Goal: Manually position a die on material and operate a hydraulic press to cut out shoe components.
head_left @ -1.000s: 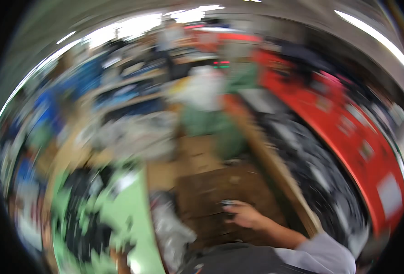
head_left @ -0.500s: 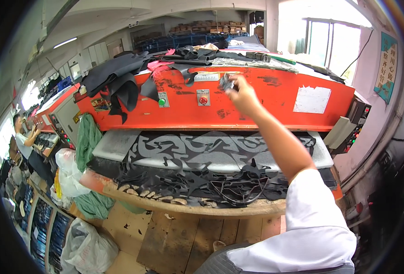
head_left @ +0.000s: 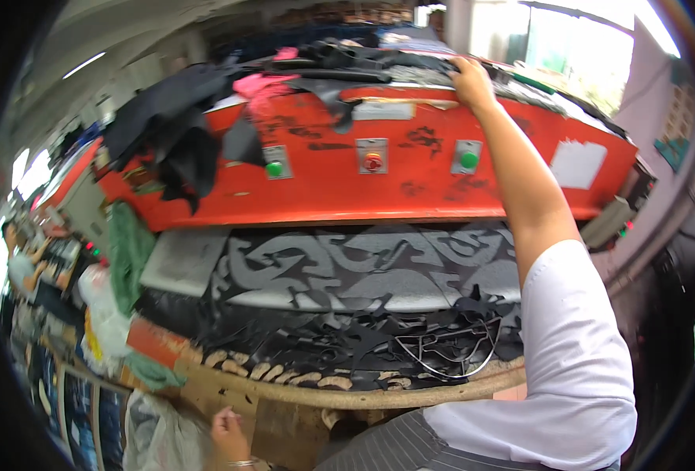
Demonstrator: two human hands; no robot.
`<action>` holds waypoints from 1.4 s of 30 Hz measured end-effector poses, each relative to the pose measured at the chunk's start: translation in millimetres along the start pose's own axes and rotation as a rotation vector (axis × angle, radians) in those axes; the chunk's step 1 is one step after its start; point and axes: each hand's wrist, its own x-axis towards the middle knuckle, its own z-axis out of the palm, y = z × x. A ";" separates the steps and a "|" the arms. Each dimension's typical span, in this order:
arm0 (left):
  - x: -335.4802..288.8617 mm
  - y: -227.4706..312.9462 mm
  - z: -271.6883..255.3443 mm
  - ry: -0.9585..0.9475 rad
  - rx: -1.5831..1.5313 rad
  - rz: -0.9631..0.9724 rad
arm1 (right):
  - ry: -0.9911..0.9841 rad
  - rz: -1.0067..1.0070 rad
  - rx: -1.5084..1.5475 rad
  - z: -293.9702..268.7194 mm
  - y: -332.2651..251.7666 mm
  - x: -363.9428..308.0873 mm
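My right hand (head_left: 471,80) reaches up to the top front edge of a red press (head_left: 324,195), its fingers curled at the black scraps lying there. Whatever sits in those fingers is hidden. Low in the picture, my left hand (head_left: 228,430) hangs in front of the bench with curled fingers, and I see nothing in it. Under the press lies a dark sheet (head_left: 339,255) with pale curved shapes showing through its cut-outs. In front of it, a thin curved metal frame (head_left: 451,355), like a cutting die, rests on black offcuts (head_left: 316,334).
Black sheets (head_left: 171,118) and a pink scrap (head_left: 262,86) drape over the press top. Two green buttons and a red button (head_left: 373,162) sit on its front. Plastic bags (head_left: 163,432) stand at the left, and a person (head_left: 25,267) works beyond.
My right hand has moved up and right, from the press front to its top edge; the small dark metallic thing it held no longer shows. My left hand has come into view.
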 end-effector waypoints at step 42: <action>325.4 63.2 87.2 -0.479 0.846 0.642 | -1.115 0.677 0.345 -126.4 -72.5 -341.0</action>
